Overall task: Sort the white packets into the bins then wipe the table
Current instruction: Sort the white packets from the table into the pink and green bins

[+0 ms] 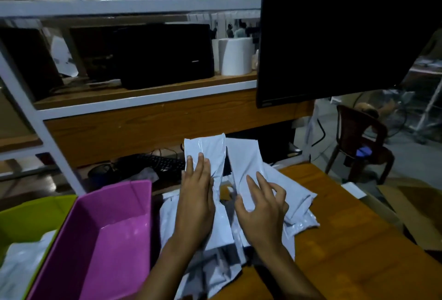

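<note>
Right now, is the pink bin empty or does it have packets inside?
Empty: the pink bin shows only its bare, shiny floor. The green bin beside it holds white packets.

Left edge cuts off the green bin.

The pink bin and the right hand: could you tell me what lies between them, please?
Between bin and right hand: the left hand, holding a packet, and part of the pile, in the head view.
</note>
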